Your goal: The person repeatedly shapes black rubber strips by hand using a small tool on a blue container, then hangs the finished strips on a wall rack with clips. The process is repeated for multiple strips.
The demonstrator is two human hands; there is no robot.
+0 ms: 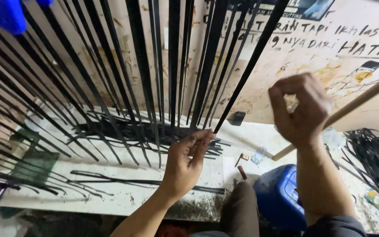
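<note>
My knee (241, 206) is showing at the bottom edge, with a blue plastic container (279, 193) just beside it on the right. Just above, my left hand (185, 162) is reaching up from the bench (110, 195), and its grip is pinching the lower end of one black strip (242, 79) between thumb and fingertips (202, 138). That strip is slanting up and to the right, hanging among many other black strips (110, 74) that are fanning down from above. My right hand (301, 109) is hovering higher and to the right, its grip clenching into a loose fist; I cannot tell whether anything is inside it. Behind that hand a wooden stick (356, 103) is slanting from the bench toward the upper right. More loose strips (128, 131) are lying piled on the white, paint-stained bench, and another tangle (378, 158) is lying at the far right. Beyond, a stained board with handwriting (330, 52) is leaning at the back.
</note>
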